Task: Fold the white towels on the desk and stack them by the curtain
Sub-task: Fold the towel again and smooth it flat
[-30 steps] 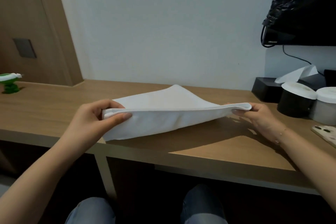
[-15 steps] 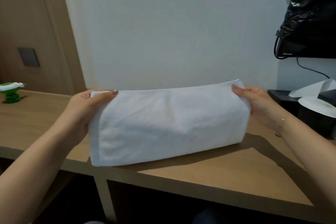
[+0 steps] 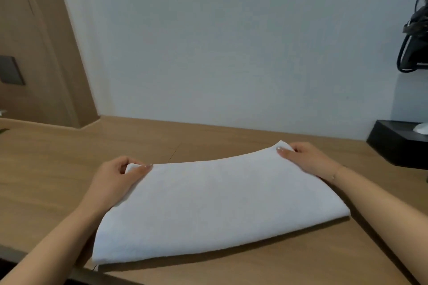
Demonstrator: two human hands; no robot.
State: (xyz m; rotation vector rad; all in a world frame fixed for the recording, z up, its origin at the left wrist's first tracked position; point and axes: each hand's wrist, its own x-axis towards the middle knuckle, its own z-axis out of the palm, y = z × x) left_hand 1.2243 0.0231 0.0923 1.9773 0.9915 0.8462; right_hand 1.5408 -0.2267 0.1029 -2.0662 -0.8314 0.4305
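Towel (image 3: pixel 208 210) lies folded on the desk (image 3: pixel 46 169) near its front edge, left hand (image 3: pixel 111 183) and right hand (image 3: pixel 308 162) pinching its far corners; stacking is judged outstanding, no curtain visible.

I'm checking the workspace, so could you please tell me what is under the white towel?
The white towel lies on the wooden desk, held at its far corners by the left hand and right hand. Anything beneath it is covered.
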